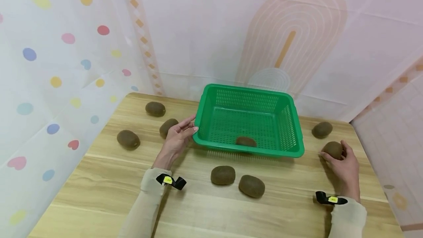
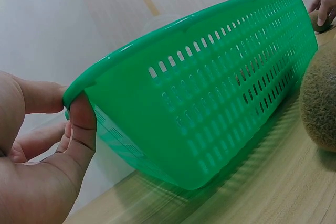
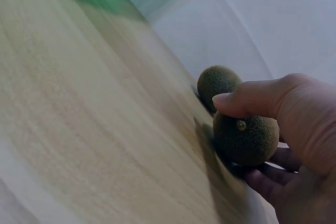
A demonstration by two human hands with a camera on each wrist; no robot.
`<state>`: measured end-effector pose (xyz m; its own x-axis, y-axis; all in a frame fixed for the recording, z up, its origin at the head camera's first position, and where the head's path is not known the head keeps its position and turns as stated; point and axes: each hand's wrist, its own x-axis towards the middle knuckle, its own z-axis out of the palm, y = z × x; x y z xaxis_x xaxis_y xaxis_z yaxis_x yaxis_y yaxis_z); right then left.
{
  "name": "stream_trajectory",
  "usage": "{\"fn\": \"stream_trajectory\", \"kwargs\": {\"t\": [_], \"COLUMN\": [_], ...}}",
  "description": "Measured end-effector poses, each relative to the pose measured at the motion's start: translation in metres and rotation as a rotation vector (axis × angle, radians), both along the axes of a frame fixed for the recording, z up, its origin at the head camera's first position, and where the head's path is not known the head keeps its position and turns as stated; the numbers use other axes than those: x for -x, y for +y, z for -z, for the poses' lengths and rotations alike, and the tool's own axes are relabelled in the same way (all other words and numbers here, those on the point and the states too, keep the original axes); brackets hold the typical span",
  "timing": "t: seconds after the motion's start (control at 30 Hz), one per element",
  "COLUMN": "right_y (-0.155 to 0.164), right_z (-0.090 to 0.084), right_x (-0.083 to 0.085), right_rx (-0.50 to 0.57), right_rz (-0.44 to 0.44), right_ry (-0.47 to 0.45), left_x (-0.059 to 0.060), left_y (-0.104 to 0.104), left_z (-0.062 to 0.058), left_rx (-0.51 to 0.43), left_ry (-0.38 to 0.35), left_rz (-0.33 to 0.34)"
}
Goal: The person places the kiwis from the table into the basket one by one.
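My left hand [image 1: 176, 139] grips the rim of a green plastic basket [image 1: 297, 129] at its left end, thumb and fingers on either side of the edge in the left wrist view. One kiwi [image 1: 246, 141] lies inside the basket, by the near wall. At the right of the table, my right hand [image 1: 345, 162] holds a brown fuzzy kiwi [image 1: 333, 150] between thumb and fingers; the right wrist view shows this held kiwi [image 3: 247, 140] low over the wood. Just behind it lies another kiwi [image 1: 322, 130].
Two kiwis, one at left [image 1: 223, 175] and one at right [image 1: 252, 186], lie in front of the basket. Several more lie on the left, including a kiwi [image 1: 168, 127] beside my left hand. A patterned cloth [image 1: 198, 28] hangs behind the wooden table [image 1: 99, 190].
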<state>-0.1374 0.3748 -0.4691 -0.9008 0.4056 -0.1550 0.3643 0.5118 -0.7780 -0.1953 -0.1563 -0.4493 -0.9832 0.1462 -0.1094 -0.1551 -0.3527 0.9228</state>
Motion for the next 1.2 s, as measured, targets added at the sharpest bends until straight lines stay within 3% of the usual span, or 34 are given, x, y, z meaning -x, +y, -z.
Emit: {"fn": "stream_trajectory", "kwargs": {"t": [0.23,0.5,0.93,1.2], "right_y": [-0.001,-0.005,-0.015,-0.020], "right_z": [0.001,0.002,-0.018,-0.025], "right_x": [-0.001,0.001,0.005,0.005], "right_rx": [-0.029,-0.039,-0.011,-0.001], "right_rz": [0.038,0.021,0.033,0.036], "right_ry": [-0.011,-0.010,0.032,0.071], "left_x": [0.001,0.000,0.001,0.001], "left_y": [-0.001,-0.003,-0.001,-0.001], "left_z": [0.001,0.003,0.001,0.001], "left_rx": [-0.009,0.010,-0.033,-0.013], "left_ry": [0.000,-0.006,0.010,-0.001], "left_rz": [0.005,-0.013,-0.001,-0.002]}}
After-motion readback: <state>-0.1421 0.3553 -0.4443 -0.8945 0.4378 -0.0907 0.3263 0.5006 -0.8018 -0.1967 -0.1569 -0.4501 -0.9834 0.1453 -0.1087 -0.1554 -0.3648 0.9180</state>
